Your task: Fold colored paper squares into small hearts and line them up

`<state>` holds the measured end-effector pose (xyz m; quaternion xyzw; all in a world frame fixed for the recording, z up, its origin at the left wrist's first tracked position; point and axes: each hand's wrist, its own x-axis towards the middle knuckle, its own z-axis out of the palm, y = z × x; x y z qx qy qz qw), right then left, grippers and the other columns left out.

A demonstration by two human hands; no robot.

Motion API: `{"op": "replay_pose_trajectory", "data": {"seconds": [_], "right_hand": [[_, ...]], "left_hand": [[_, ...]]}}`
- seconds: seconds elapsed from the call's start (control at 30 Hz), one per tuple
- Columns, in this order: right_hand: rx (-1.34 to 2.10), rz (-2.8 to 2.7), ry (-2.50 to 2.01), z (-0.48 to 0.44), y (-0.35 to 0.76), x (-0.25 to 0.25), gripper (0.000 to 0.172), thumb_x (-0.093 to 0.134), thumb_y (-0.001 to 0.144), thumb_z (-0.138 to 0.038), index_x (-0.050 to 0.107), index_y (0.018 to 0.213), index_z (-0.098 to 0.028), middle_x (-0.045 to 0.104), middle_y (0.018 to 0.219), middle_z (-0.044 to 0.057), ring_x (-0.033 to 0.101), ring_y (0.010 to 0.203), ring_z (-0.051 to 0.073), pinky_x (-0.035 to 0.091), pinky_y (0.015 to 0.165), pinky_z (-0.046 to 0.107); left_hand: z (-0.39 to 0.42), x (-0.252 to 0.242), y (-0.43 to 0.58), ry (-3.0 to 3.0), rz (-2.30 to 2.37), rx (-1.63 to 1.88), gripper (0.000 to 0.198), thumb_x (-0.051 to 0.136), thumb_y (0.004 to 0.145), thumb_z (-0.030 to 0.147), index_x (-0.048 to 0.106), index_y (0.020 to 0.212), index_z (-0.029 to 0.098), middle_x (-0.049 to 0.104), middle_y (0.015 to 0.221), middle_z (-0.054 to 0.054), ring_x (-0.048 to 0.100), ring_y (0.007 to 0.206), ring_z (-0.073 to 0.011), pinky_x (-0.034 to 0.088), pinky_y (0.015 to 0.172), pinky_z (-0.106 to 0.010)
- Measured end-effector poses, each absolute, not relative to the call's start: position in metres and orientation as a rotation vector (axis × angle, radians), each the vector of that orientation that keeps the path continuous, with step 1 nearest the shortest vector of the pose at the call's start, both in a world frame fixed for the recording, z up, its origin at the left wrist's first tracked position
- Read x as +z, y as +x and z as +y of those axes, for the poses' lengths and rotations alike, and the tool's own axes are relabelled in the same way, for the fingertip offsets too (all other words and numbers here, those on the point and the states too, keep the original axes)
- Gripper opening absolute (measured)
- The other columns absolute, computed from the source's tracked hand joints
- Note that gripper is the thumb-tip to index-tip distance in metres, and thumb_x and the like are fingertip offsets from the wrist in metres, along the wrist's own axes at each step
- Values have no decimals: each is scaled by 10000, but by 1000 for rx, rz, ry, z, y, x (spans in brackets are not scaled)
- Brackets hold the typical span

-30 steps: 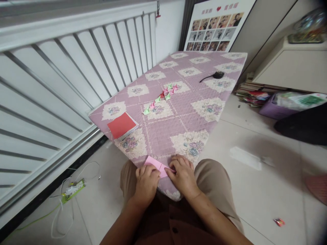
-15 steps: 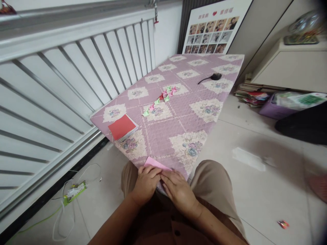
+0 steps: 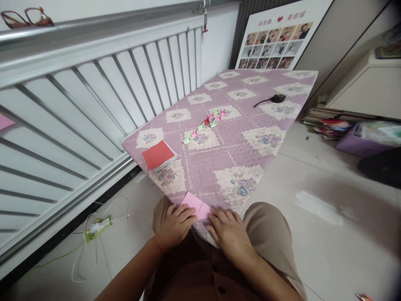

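Note:
A sheet of pink paper (image 3: pixel 196 204) with a crease down its middle lies flat at the near corner of the cloth-covered table (image 3: pixel 206 163). My left hand (image 3: pixel 178 223) rests on the sheet's lower left part, fingers stretched out over it. At the sheet's right edge lies my right hand (image 3: pixel 230 232), palm down, its fingertips touching the paper. Both hands are open and set apart, so the crease shows between them. Further up the table is a stack of square paper (image 3: pixel 159 155) with a red sheet on top.
Small folded pieces (image 3: pixel 206 121) in green, pink and red form a row mid-table. Beyond them sits a black object with a cord (image 3: pixel 277 98). A white radiator (image 3: pixel 94 100) borders the left side. A power strip (image 3: pixel 99 228) with cables lies on the floor; a photo board (image 3: pixel 275 42) leans behind.
My hands have moved apart; my right hand slid right along the paper, baring its middle and the crease. The camera view has turned slightly left.

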<state>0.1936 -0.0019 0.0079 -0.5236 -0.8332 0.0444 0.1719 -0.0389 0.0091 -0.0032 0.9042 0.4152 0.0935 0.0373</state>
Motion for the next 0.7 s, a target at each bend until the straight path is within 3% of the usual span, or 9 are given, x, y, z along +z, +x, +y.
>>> {"op": "replay_pose_trajectory", "data": {"seconds": [0.1,0.27,0.7], "right_hand": [[106,-2424,-1494,8,179,13,105,635,834,-293,676,870,-203,661,875,68,568,867,244,371,869,419],[153,-2411,-1417,15,164,14,213,671,806,-328,658,978,-202,628,889,69,550,889,243,399,814,370],[103,-2540,-1443,22,159,17,119,630,838,-304,668,882,-200,649,894,77,572,890,239,424,782,348]], "left_hand": [[13,-3,-40,2736,1388,360,377,493,862,153,584,1212,258,581,1265,-66,450,1215,-214,300,1023,-409],[21,-4,-49,2717,1489,356,433,495,794,71,605,1179,236,579,1245,-72,464,1187,-218,367,982,-391],[39,4,-58,2837,1266,339,303,489,883,122,597,1154,201,614,1182,-44,521,1067,-175,421,957,-339]]}}
